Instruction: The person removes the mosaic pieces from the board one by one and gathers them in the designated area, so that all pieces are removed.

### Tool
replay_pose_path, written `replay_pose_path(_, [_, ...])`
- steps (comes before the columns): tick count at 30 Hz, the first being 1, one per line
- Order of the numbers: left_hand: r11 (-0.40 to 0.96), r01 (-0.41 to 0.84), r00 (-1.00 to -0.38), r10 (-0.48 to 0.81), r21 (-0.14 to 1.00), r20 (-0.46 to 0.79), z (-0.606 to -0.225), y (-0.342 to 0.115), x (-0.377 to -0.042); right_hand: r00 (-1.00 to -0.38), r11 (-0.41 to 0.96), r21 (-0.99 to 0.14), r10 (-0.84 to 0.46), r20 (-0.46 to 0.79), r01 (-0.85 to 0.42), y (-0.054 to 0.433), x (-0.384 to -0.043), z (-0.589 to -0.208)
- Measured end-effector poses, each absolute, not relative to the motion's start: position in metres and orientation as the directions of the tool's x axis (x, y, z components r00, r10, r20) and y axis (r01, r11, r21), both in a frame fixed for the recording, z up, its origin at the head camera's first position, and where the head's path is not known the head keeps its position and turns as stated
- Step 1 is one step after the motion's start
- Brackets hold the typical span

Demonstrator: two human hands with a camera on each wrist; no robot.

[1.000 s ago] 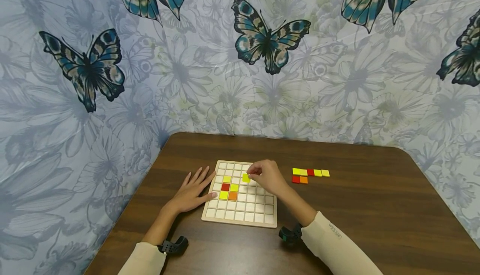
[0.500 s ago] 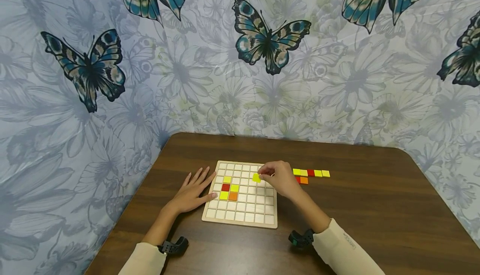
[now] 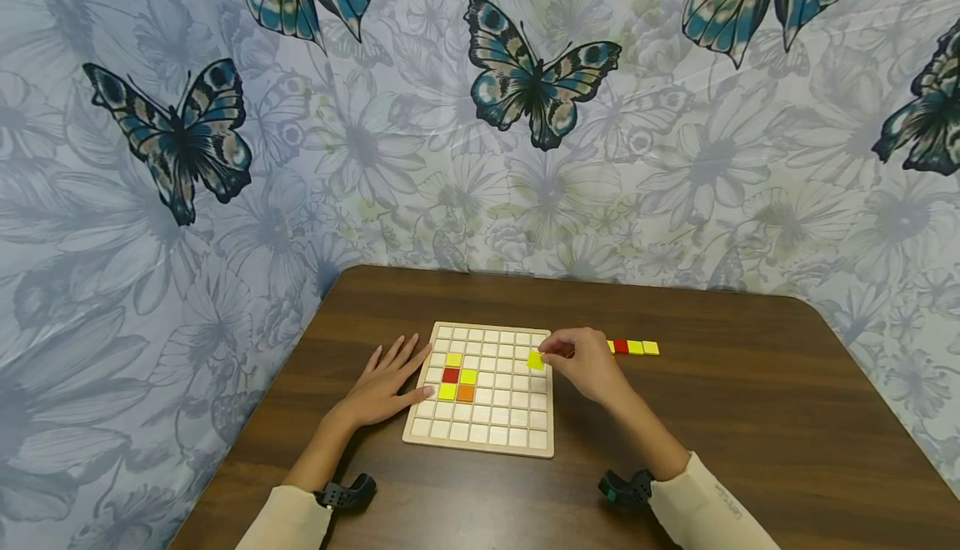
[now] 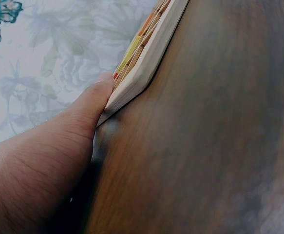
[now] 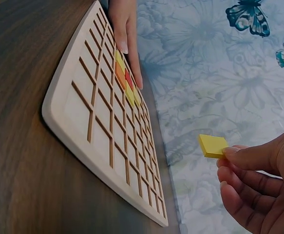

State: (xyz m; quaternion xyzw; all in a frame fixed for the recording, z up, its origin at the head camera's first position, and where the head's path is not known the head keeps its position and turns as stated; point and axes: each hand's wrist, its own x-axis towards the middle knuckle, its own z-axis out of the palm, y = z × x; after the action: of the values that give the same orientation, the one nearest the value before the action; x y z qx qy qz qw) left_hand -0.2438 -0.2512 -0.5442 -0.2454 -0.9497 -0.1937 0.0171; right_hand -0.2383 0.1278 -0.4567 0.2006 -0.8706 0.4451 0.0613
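A pale wooden grid board (image 3: pixel 480 450) lies on the table, with yellow, red and orange tiles set in its left part, among them a red tile (image 3: pixel 451 375) and an orange tile (image 3: pixel 465 393). My left hand (image 3: pixel 382 387) rests at the board's left edge, fingers straight and spread, thumb over the rim. Between thumb and fingertip my right hand (image 3: pixel 588 361) pinches a yellow square tile (image 5: pixel 212 146). In the right wrist view that tile is held apart from the board; from the head it appears over the upper right squares.
Right of the board a row of loose tiles (image 3: pixel 635 347), yellow and red, lies on the brown table (image 3: pixel 750 417), partly hidden behind my right hand. A butterfly-patterned backdrop (image 3: pixel 420 158) rises behind the table. Each wrist wears a black device (image 3: pixel 348 492).
With the yellow tile still pinched, my right hand has travelled rightward across the board's upper squares, now covering part of the loose tiles. The left hand has stayed put.
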Motion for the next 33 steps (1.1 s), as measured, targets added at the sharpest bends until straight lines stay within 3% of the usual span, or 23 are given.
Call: replay_pose_path(33, [0.801,0.467,-0.881,0.458,0.373,0.119,-0.545,-0.251,-0.245,-0.949,0.633,-0.708,-0.191,0.25,-0.314,0.191,-0.241,-0.448])
